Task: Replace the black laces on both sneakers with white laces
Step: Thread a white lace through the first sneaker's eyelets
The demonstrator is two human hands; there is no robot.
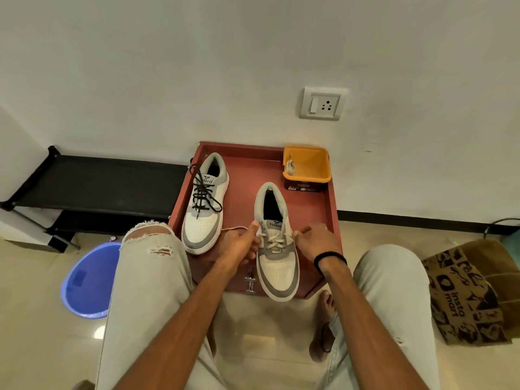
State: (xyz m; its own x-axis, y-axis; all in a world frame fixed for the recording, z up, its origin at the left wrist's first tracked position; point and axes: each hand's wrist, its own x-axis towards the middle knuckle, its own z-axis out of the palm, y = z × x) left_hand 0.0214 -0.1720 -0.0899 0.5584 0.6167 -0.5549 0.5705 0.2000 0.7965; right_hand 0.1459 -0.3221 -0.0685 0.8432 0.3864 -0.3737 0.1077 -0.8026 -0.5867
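Two grey-and-white sneakers sit on a red cabinet top (309, 209). The left sneaker (204, 205) carries loose black laces (203, 190). The right sneaker (277, 243) is partly threaded with a white lace (274, 239) through its lower eyelets. My left hand (239, 243) pinches one end of the white lace at the shoe's left side, and the loose tail trails off to the left. My right hand (318, 239) pinches the other end at the right eyelets. A second white lace (290, 167) lies coiled in the orange tub (308, 175).
The cabinet stands against a white wall with a socket (323, 103). A black rack (92, 187) is at the left, a blue bucket (87, 280) by my left knee, a printed paper bag (467, 291) at the right. My bare feet rest on the tiled floor.
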